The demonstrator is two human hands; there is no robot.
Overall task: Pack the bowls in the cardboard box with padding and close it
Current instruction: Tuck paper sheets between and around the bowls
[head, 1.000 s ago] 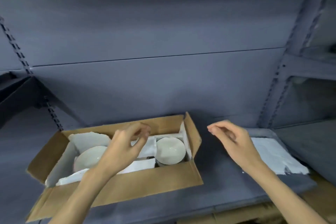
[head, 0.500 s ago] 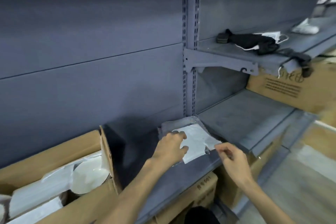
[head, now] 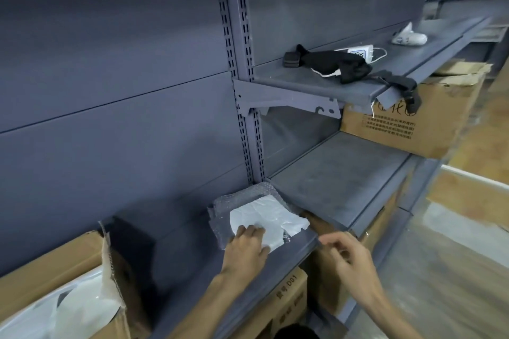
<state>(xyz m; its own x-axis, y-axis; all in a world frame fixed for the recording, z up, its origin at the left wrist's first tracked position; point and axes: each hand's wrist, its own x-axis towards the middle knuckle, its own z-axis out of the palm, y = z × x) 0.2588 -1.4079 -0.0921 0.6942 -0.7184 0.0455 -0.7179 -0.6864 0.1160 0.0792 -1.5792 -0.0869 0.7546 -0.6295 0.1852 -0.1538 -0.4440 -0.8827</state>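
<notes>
Here, on a grey metal shelf (head: pixel 176 261), the left hand (head: pixel 248 250) lies flat on white padding (head: pixel 264 217) over bubble wrap (head: pixel 242 198). The right hand (head: pixel 349 259) hovers loosely curled, empty, off the shelf edge. The open box (head: pixel 55 264) sits far left, its bowls hidden.

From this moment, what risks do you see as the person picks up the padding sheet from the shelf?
1. The left hand presses flat on the white sheet, which lies on bubble wrap; pulling the sheet may drag the wrap along.
2. The sheet's corner reaches the shelf edge, so it could slide off before the right hand pinches it.
3. The open cardboard box sits at the far left of the view, so the return swing could knock its raised flap.
</notes>
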